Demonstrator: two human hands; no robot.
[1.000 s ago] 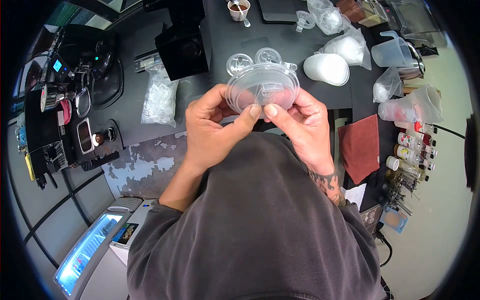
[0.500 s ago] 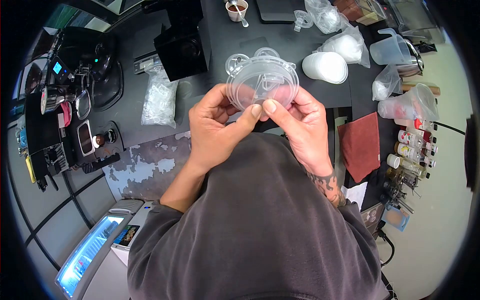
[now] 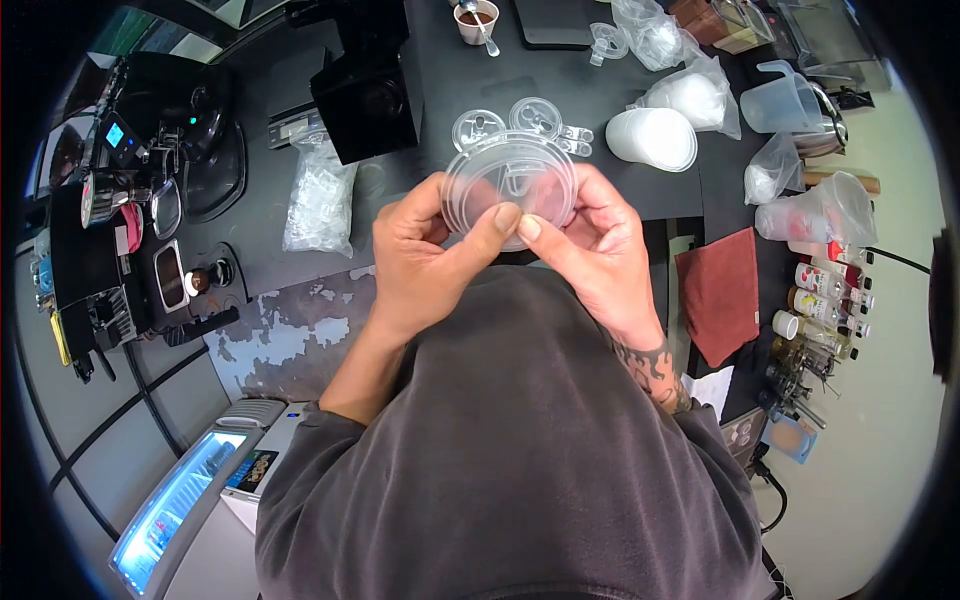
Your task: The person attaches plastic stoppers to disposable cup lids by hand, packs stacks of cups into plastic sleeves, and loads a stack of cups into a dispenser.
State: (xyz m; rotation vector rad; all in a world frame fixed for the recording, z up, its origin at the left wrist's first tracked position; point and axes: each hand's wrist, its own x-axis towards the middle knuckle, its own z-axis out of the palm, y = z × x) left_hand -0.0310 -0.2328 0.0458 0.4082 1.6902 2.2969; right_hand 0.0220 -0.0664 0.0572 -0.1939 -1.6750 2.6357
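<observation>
**Clear plastic lid (image 3: 510, 182) held up at the table (image 3: 440, 75)**

The plastic bag (image 3: 319, 195) is followed by the left hand (image 3: 430, 250), closed on the lid's left side; its right side is pinched by the right hand (image 3: 600, 255). Farther right, white cups (image 3: 651, 138) are nested.

Head camera, single view, worn on the person.
Looks forward and steeply down from above the dark shirt (image 3: 520, 430); hands (image 3: 515, 250) mid-frame at arm's reach, bench (image 3: 440, 90) beyond; wide, rounded field, edges dark.
</observation>
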